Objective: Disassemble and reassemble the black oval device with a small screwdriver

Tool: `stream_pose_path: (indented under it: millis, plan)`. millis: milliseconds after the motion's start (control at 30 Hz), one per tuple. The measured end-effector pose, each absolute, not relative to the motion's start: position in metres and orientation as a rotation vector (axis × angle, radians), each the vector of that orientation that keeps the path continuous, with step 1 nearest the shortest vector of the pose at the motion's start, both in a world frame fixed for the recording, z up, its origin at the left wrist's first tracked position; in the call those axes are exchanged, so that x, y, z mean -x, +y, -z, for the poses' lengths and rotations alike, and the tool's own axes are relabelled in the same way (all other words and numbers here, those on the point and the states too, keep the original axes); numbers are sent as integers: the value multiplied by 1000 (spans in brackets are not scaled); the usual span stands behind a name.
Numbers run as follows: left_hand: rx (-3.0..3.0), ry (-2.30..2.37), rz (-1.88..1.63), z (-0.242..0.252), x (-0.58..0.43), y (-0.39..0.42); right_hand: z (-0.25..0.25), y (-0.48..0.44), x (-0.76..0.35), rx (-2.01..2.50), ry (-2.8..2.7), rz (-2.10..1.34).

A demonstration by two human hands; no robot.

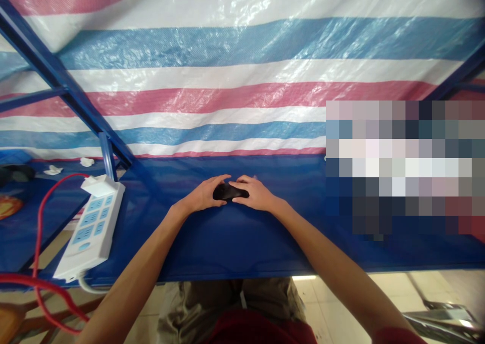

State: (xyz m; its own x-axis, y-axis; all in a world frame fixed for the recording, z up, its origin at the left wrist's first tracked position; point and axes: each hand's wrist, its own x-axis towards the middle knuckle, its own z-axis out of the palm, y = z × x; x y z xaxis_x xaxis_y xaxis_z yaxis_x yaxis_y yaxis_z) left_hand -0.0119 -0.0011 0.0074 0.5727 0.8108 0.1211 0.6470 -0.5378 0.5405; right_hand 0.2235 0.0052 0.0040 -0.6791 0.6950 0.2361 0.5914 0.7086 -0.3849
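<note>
Both hands hold a small, dark, smooth, elongated object (230, 192) just over the blue table (231, 243). My left hand (204, 195) is closed around its left end, thumb on the near side and fingers on the far side. Its right end sits in my right hand (257, 193), which grips it the same way. The middle of the object shows between the hands, while both ends are partly covered by fingers. I cannot make out exactly what it is.
A white power strip (91, 228) with blue sockets lies at the left, a white plug in it and a red cable (39, 223) running off. Blue metal posts (85, 106) rise at the left. Striped plastic sheeting (227, 96) hangs behind. A pixelated patch hides the right side.
</note>
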Motion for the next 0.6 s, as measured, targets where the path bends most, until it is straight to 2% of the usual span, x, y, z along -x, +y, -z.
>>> stream_pose_path:
  millis: [600]
  plan:
    - [-2364, 1162, -489, -5, 15, 1, -5, 6, -222, 1040, -2559, -424]
